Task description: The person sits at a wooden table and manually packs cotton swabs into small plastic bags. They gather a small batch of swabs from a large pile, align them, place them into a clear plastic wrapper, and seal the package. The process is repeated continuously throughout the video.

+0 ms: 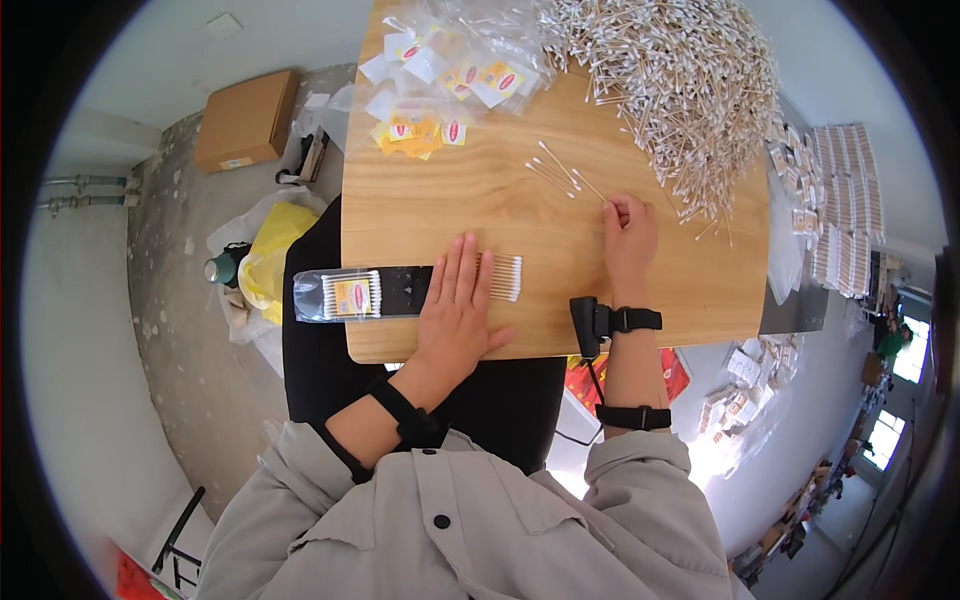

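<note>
Left hand (455,310): flat, fingers extended, thumb spread, over one row of swabs (509,279); one pack (352,297) at 9 o'clock. Right hand (630,228): finger and thumb pinching one swab (590,187); at least three loose swabs (559,165) at 10 o'clock, one pile (690,100) at 1 o'clock.

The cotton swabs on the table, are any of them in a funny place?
Yes, a few loose swabs lie at different angles near the right hand, apart from the big pile on the table. They look a bit odd because the row under the left hand is so neat.
</note>
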Demonstrator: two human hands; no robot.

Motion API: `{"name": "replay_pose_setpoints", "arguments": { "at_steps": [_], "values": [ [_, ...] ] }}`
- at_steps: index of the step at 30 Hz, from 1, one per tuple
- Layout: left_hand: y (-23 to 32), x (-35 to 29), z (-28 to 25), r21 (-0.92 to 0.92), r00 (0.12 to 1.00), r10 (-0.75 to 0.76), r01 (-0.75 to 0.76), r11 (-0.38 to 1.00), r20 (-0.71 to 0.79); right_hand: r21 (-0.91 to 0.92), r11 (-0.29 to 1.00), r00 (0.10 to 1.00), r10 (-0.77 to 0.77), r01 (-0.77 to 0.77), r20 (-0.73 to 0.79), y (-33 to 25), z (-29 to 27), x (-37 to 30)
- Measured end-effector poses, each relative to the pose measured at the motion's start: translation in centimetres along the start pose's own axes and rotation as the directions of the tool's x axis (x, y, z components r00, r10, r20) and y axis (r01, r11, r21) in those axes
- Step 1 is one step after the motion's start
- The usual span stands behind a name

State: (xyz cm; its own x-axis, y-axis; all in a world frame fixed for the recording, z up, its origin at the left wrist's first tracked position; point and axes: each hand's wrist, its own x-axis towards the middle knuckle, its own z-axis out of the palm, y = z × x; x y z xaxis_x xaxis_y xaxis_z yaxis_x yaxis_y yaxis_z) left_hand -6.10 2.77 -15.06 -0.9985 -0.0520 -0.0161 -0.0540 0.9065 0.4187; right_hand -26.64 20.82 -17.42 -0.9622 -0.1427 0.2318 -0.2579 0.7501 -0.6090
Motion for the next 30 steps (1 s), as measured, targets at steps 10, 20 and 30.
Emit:
{"name": "replay_pose_setpoints", "arguments": {
  "at_steps": [10,20,30],
  "values": [
    [-0.1,-0.1,0.1,0.011,1.000,0.000,0.001,1.000,-0.018,0.211,0.975,0.945,-0.126,0.062,0.302,-7.3,0.9,-6.3],
    [0.1,-0.1,0.0,-0.029,0.999,0.001,-0.003,1.000,-0.054,0.712,0.691,0.982,-0.011,-0.127,0.186,-7.8,3.5,-9.5],
    [-1.9,-3.0,0.7,0.085,0.991,-0.021,0.032,0.996,-0.134,0.719,0.689,0.990,-0.019,-0.089,0.140,-12.2,6.3,-12.6]
  ]
}}
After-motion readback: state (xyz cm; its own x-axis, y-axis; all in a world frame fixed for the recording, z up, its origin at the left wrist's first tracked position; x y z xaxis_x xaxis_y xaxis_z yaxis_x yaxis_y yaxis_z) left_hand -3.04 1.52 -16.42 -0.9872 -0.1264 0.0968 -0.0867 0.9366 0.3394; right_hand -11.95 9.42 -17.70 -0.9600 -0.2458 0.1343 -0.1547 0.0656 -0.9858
